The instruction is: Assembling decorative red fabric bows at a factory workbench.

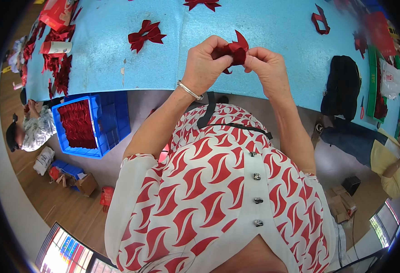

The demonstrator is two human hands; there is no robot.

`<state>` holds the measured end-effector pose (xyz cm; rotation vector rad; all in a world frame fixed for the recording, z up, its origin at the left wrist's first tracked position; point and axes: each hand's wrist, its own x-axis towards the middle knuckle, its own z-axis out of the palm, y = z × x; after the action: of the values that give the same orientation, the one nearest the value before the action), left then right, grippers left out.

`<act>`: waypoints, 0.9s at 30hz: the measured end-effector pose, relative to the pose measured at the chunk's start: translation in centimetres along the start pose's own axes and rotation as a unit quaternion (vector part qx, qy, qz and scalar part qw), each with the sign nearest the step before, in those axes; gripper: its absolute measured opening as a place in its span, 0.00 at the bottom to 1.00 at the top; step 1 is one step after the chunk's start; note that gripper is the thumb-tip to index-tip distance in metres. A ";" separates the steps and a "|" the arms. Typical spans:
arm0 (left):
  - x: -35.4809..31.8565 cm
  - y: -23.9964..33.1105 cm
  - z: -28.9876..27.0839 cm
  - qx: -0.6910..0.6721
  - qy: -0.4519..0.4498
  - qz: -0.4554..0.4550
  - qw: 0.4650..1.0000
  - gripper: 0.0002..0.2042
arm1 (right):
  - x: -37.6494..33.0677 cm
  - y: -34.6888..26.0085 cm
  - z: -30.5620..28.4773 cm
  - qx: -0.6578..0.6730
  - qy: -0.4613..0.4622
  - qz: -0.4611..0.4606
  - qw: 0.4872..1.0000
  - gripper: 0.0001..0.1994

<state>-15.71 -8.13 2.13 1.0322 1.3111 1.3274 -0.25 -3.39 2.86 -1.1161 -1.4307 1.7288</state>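
Observation:
Above the near edge of the blue table, both my hands are closed on one dark red ribbon bow. My left hand pinches its left side between thumb and fingers. My right hand grips the right side, with fingertips pressed together. One pointed ribbon end sticks up between the hands; part of the bow is hidden by my fingers. A finished-looking red bow lies on the table to the left, and another bow is at the far edge of view.
A blue crate of stacked red ribbon pieces stands left, below table height. Ribbon pieces and a white-and-red tube lie at the table's left. Rightward are a ribbon loop, a black bag and a green tray. People sit at both sides.

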 end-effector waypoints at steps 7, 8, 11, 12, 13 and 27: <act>0.1 0.8 0.0 0.013 -0.034 -0.004 0.999 0.07 | -0.4 0.1 0.6 0.071 0.050 -0.023 0.996 0.06; 0.1 1.0 0.0 -0.013 -0.038 -0.028 0.999 0.07 | -0.4 0.1 0.6 0.050 0.048 -0.026 0.997 0.06; 0.3 0.8 0.0 -0.016 -0.034 -0.037 0.999 0.07 | -0.3 0.0 0.5 0.009 0.042 -0.034 0.998 0.05; 0.3 0.7 0.1 0.008 -0.026 -0.024 0.999 0.07 | -0.3 0.0 0.6 0.002 0.046 -0.040 0.998 0.05; 0.4 0.7 0.2 0.033 -0.018 -0.010 0.999 0.07 | -0.3 0.0 0.6 -0.004 0.050 -0.046 0.998 0.04; 0.2 3.2 -0.5 -0.225 -0.084 -0.149 0.959 0.11 | 0.2 0.4 -0.5 0.134 0.055 -0.003 0.989 0.06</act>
<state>-16.48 -7.88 5.29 0.5901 0.9322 1.2004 0.15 -3.10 2.37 -1.0416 -1.0951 1.7655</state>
